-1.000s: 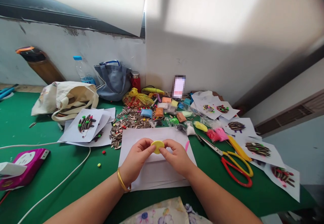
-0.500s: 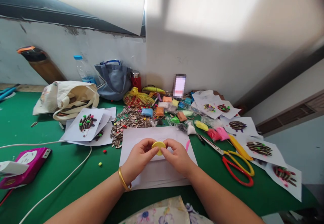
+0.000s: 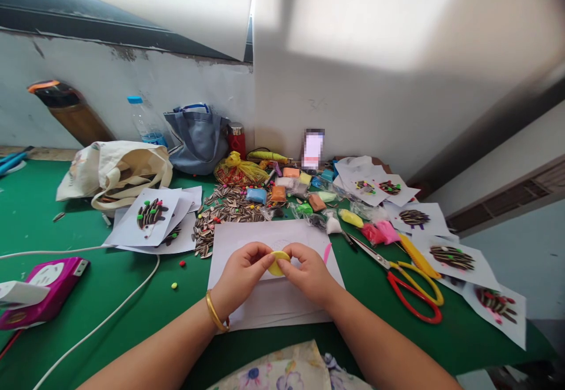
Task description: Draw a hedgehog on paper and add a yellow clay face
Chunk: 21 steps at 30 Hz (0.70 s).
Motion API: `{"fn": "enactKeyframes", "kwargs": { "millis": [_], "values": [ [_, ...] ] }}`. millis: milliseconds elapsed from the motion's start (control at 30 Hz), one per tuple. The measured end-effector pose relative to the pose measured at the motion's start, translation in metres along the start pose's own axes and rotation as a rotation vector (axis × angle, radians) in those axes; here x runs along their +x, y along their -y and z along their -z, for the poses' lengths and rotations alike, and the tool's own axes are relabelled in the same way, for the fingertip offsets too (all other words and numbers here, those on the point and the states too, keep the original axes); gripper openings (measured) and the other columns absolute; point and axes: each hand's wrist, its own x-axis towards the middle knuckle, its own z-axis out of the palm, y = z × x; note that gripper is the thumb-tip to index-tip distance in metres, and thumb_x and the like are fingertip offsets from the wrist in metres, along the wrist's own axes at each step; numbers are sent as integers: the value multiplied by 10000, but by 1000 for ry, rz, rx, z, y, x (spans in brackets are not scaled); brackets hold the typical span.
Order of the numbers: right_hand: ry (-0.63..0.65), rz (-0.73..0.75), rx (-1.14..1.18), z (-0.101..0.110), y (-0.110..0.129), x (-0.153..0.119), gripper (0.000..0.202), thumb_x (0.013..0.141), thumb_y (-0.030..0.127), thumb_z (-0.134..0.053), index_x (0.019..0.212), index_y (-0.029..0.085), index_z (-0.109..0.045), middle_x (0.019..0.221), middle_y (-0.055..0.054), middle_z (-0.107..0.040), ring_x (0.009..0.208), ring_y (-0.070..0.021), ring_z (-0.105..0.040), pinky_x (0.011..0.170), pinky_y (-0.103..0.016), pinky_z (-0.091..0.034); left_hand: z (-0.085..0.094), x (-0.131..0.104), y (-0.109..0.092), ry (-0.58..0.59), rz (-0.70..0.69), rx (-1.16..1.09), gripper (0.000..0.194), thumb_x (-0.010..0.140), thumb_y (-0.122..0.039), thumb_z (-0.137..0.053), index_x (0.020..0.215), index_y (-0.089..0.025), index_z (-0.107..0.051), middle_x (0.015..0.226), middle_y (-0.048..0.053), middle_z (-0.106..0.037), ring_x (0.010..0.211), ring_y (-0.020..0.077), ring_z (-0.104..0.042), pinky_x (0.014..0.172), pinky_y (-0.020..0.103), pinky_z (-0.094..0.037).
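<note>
Our left hand [image 3: 241, 270] and right hand [image 3: 310, 273] pinch the thin, round, yellow clay-like disc [image 3: 278, 263] between thumbs and fingertips; uneven squeezing could crease or tear it.

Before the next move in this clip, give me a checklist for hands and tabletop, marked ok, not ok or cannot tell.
1. Flat, round yellow disc held by left hand and right hand: ok.
2. White paper sheets beneath the hands: ok.
3. Top sheet bare: not ok, thin pink strip near its right edge.
4. Red-and-yellow-handled metal scissors away from both hands: ok.
5. Green tabletop free of loose beads: not ok.
6. Disc evenly thick: cannot tell.
</note>
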Motion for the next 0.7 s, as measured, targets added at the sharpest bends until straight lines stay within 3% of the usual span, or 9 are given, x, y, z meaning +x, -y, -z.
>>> {"fn": "enactKeyframes", "kwargs": {
  "millis": [300,433,600,700],
  "values": [
    [0,11,16,0,1,0,168,881,329,-570,792,196,-620,812,-6,-637,802,-168,-580,735,-270,-439,-1,-1,0,33,-22,13,291,786,-441,-713,911,-179,-694,884,59,-699,811,198,-625,753,303,-503],
    [-7,15,16,0,1,0,148,881,326,-574,820,201,-625,823,-7,-637,815,-171,-585,750,-275,-443,0,-1,2,-9,-25,40,270,808,-449,-688,821,-179,-697,793,43,-681,755,185,-603,700,284,-488],
    [-5,12,-14,0,1,0,149,879,302,-563,781,202,-614,794,-4,-628,792,-168,-580,725,-273,-439,0,-1,2,-22,-39,-5,269,777,-420,-726,927,-196,-723,926,66,-711,841,208,-637,771,305,-506],
    [0,29,-19,-1,2,0,138,874,302,-573,791,204,-622,802,-4,-637,804,-170,-585,733,-274,-442,-1,0,1,-32,-34,9,232,766,-405,-734,851,-189,-736,866,68,-717,811,209,-636,748,301,-504]
  ]
}}
